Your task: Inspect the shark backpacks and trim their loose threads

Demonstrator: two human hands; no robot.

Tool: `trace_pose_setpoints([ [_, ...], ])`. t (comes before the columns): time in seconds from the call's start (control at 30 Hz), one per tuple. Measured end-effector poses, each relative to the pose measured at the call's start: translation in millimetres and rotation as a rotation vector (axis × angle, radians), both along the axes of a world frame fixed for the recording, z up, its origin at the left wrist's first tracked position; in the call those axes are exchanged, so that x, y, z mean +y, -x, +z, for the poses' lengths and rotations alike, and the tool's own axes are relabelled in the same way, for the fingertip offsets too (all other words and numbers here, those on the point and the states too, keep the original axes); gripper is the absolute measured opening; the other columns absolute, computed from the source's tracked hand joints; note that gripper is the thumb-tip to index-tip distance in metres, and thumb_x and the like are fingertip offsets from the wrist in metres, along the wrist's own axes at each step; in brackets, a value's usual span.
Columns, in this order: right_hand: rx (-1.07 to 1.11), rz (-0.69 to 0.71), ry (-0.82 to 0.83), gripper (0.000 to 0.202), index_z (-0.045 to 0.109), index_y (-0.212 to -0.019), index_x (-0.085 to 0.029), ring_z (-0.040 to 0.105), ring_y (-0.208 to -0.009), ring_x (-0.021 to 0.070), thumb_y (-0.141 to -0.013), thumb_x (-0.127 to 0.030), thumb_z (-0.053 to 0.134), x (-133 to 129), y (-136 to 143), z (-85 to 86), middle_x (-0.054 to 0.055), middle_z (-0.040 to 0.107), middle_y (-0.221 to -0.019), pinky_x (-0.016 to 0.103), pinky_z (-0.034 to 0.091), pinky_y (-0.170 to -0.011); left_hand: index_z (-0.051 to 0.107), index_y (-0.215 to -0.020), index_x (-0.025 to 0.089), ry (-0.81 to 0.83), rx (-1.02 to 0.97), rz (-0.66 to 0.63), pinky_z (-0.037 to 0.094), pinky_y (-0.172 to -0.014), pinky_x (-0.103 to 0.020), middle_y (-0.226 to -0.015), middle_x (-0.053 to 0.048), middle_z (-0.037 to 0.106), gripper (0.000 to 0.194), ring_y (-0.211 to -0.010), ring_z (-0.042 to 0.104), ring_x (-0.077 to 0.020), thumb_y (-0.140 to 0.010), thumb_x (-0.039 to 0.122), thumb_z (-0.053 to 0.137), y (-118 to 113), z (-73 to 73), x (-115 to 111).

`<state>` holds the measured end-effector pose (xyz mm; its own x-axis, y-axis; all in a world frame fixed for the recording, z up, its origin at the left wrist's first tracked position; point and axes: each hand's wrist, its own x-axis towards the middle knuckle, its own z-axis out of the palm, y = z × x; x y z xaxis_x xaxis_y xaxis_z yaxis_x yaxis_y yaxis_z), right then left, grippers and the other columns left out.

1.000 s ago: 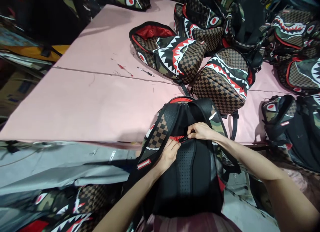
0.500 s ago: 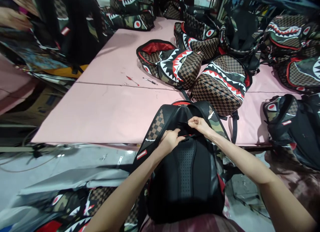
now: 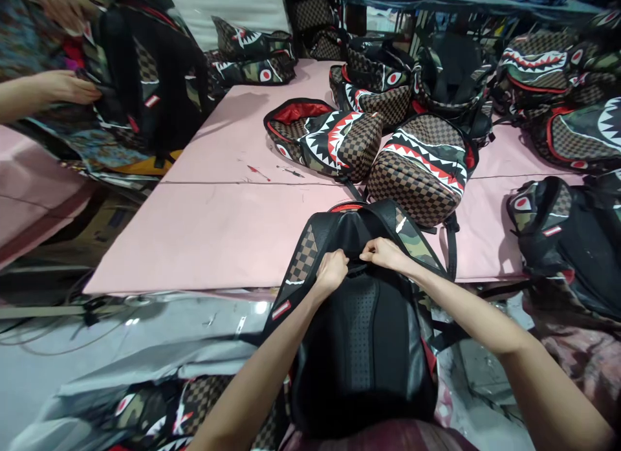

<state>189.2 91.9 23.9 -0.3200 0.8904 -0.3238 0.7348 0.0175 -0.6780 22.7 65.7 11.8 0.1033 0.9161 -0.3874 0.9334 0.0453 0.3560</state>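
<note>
Hands are meeting at the top of a black backpack with a perforated padded back panel [image 3: 361, 334], which is lying back-up over the near edge of the pink tabletop [image 3: 204, 231] and hanging toward the person. The left hand [image 3: 332, 271] is curling its grip closed on the fabric just under the bag's top handle, while the right hand [image 3: 385, 253] is pinching something small and dark there, its grip closed too; what it is pinching is too small to tell. Just beyond, a brown checkered backpack with a shark-mouth print [image 3: 422, 173] is resting on the tabletop. At far left, another person's hand [image 3: 65, 87] is touching a dark backpack [image 3: 145, 76].
</note>
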Motion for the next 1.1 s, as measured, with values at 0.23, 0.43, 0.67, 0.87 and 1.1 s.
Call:
trace_pose_setpoints([
  [0.23,-0.131,0.067,0.021,0.014,0.069,-0.071,-0.019,0.060,-0.066,0.0136,-0.073,-0.031,0.063,2.6,4.3,5.3,0.000,0.066,-0.066,0.021,0.035,-0.056,0.059,-0.092,0.014,-0.034,-0.054,0.047,0.039,-0.060,-0.027,-0.087,-0.015,0.067,0.022,-0.085,0.064,-0.0249,-0.085,0.021,0.039,1.0,-3.8,-2.2],
  [0.43,-0.162,0.094,0.010,0.013,0.069,-0.067,-0.020,0.060,-0.064,0.0155,-0.071,-0.031,0.065,1.2,12.3,1.3,0.001,0.064,-0.061,0.023,0.035,-0.056,0.058,-0.085,0.014,-0.076,-0.119,0.063,0.038,-0.057,-0.027,-0.079,-0.014,0.067,0.018,-0.078,0.064,-0.0244,-0.085,0.020,0.041,1.6,-8.0,-2.2],
  [0.67,-0.060,-0.002,-0.174,0.012,0.065,-0.085,-0.017,0.058,-0.074,0.0143,-0.080,-0.023,0.056,-6.5,8.2,4.5,0.003,0.065,-0.080,0.023,0.039,-0.066,0.055,-0.089,0.015,-0.286,-0.249,0.127,0.045,-0.064,-0.025,-0.080,-0.006,0.065,0.030,-0.075,0.062,-0.0154,-0.091,0.023,0.026,11.5,-13.0,-13.8],
  [0.87,0.469,-0.074,-0.341,0.019,0.058,-0.097,-0.018,0.055,-0.075,0.0117,-0.084,-0.030,0.053,-56.4,-3.4,24.1,0.000,0.060,-0.084,0.023,0.042,-0.069,0.057,-0.111,0.015,-0.800,-0.298,-0.362,0.030,-0.102,-0.049,-0.119,-0.012,0.059,0.032,-0.123,0.043,-0.0256,-0.089,0.018,0.034,17.6,-46.3,-59.9],
  [1.1,0.041,-0.273,-0.556,0.044,0.056,-0.113,-0.019,0.057,-0.071,0.0154,-0.074,-0.036,0.066,-124.1,-55.8,22.7,0.002,0.058,-0.082,0.026,0.046,-0.065,0.049,-0.125,0.014,-0.688,-0.020,-0.561,0.034,-0.099,-0.052,-0.136,-0.013,0.045,0.042,-0.128,0.035,-0.0315,-0.086,0.026,0.046,9.9,-39.3,-47.6],
])
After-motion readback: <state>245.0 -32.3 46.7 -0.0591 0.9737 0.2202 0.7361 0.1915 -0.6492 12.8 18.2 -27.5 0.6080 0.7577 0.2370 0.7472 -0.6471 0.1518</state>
